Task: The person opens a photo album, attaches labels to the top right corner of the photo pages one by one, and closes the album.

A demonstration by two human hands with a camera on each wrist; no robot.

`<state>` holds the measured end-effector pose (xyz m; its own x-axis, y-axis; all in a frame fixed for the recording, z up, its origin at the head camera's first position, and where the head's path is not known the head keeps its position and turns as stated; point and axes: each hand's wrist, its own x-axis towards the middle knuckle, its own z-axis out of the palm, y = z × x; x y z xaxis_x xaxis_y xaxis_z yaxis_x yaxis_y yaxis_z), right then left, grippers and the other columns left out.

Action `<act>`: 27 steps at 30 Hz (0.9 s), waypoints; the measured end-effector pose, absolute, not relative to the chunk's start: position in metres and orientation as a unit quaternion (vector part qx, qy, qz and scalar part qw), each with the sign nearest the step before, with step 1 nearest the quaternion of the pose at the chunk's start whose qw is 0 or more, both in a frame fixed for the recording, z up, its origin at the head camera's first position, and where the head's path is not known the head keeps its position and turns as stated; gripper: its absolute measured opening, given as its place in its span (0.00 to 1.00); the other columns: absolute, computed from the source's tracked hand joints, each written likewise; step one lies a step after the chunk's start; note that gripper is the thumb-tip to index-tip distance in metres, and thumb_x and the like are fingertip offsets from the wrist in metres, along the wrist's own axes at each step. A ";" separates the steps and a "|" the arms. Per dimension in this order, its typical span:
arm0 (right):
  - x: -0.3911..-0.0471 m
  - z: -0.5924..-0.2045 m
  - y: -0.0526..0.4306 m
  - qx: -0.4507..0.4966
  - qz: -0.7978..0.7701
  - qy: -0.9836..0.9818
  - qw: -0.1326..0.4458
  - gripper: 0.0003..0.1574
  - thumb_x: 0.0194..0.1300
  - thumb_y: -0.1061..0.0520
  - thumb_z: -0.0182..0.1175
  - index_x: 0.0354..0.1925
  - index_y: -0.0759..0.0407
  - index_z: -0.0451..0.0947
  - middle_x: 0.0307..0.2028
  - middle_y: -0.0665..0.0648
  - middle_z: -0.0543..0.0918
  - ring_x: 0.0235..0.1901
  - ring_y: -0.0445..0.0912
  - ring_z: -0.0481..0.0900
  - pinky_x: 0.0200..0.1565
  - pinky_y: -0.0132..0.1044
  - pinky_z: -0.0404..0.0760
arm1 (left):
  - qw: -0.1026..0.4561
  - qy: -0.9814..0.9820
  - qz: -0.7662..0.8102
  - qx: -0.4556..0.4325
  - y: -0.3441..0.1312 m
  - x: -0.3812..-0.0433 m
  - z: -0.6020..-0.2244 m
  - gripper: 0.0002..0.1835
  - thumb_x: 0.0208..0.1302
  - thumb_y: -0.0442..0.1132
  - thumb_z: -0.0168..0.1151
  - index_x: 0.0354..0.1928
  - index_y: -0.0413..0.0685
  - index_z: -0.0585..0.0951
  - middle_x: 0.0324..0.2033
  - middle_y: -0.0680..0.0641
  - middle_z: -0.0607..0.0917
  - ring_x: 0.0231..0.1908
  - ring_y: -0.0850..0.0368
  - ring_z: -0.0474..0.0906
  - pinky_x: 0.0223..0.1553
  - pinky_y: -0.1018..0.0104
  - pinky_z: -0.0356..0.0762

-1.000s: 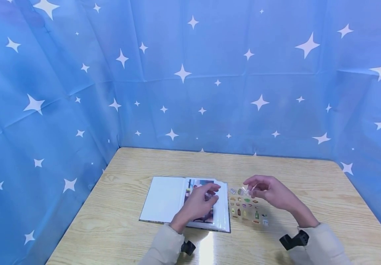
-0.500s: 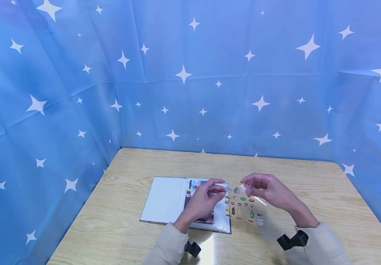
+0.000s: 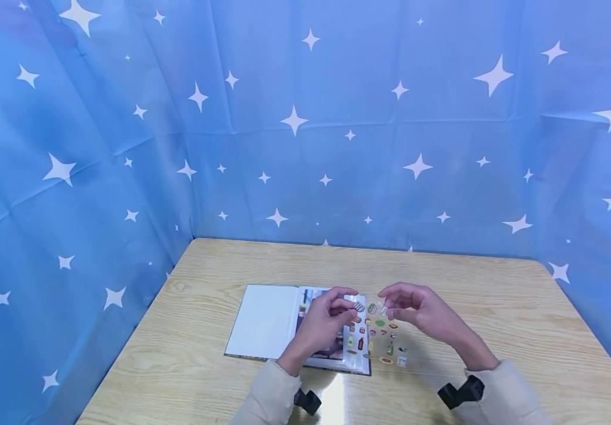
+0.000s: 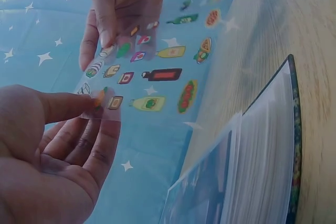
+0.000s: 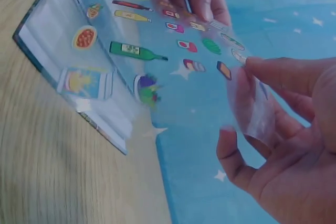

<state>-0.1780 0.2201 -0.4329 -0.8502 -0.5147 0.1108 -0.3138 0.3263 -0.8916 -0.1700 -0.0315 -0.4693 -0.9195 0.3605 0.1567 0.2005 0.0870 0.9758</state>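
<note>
A clear sticker sheet (image 3: 380, 339) printed with small food and bottle pictures hangs over the right side of an open photo album (image 3: 262, 321). My left hand (image 3: 318, 324) pinches its upper left corner between thumb and fingers, plain in the left wrist view, where a brown bottle sticker (image 4: 163, 74) shows. My right hand (image 3: 426, 313) pinches the top edge further right. Under the right thumb (image 5: 283, 72), the sheet's corner curls down toward the palm. Through the clear film, the album's page edges show in the right wrist view.
The album lies on a wood-grain table (image 3: 188, 366), its blank white inside cover to the left and a photo (image 3: 303, 313) on the right page, partly behind my left hand. A blue star-patterned curtain (image 3: 305, 147) surrounds the table's back and sides.
My left hand has moved right from above the photo and taken hold of the sheet's left corner. My right hand has drawn the sheet left, over the album's right edge.
</note>
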 end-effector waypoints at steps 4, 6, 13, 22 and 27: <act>-0.176 -0.432 0.215 -0.239 -0.487 0.838 0.059 0.17 0.65 0.61 0.64 0.53 0.54 0.80 0.38 0.54 0.83 0.37 0.42 0.81 0.37 0.36 0.82 | 0.062 0.731 0.653 0.187 -0.032 -0.170 -0.469 0.19 0.67 0.31 0.62 0.59 0.44 0.77 0.39 0.45 0.89 0.36 0.61 0.86 0.42 0.62 0.84; -0.175 -0.431 0.211 -0.232 -0.465 0.854 0.029 0.16 0.64 0.60 0.65 0.51 0.52 0.81 0.38 0.52 0.84 0.38 0.41 0.80 0.38 0.37 0.81 | 0.065 0.729 0.656 0.183 -0.032 -0.170 -0.469 0.19 0.66 0.31 0.62 0.59 0.46 0.78 0.39 0.44 0.89 0.36 0.60 0.86 0.42 0.56 0.85; -0.172 -0.433 0.198 -0.265 -0.420 0.865 -0.071 0.15 0.60 0.62 0.69 0.45 0.48 0.84 0.42 0.46 0.85 0.42 0.42 0.80 0.43 0.42 0.80 | 0.076 0.728 0.659 0.174 -0.033 -0.168 -0.469 0.18 0.67 0.31 0.61 0.58 0.47 0.78 0.39 0.44 0.89 0.36 0.57 0.86 0.39 0.61 0.84; -0.168 -0.438 0.179 -0.311 -0.400 0.855 -0.110 0.16 0.56 0.65 0.71 0.43 0.50 0.85 0.38 0.44 0.85 0.38 0.40 0.79 0.36 0.36 0.80 | 0.082 0.729 0.652 0.191 -0.033 -0.166 -0.472 0.19 0.68 0.31 0.60 0.60 0.49 0.76 0.40 0.42 0.88 0.36 0.51 0.86 0.37 0.68 0.83; -0.169 -0.443 0.174 -0.324 -0.397 0.850 -0.124 0.17 0.56 0.67 0.71 0.44 0.53 0.85 0.40 0.47 0.86 0.36 0.40 0.79 0.35 0.38 0.80 | 0.086 0.729 0.651 0.191 -0.032 -0.165 -0.472 0.20 0.69 0.31 0.59 0.61 0.49 0.75 0.41 0.39 0.88 0.37 0.47 0.86 0.37 0.69 0.81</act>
